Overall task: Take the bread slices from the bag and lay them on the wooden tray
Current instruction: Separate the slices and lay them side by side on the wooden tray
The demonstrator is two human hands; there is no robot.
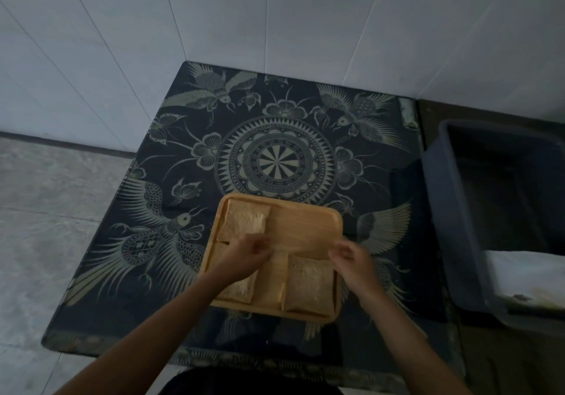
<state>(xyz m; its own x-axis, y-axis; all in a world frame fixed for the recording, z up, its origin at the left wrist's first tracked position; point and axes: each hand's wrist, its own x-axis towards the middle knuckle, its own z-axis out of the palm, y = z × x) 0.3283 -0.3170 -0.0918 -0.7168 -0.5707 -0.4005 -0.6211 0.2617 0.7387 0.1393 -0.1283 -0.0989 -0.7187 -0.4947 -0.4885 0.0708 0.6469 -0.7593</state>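
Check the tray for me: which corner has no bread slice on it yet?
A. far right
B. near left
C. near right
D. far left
A. The wooden tray shows bare wood at its far right, while bread slices lie at far left, near left and near right.

A dim domestic room, probably a home kitchen corner. A low table (305,150) under a dark bird-and-flower patterned cloth stands against white tiled walls (214,21) on grey floor tiles (46,211). A grey plastic tub (458,211) sits beside it.
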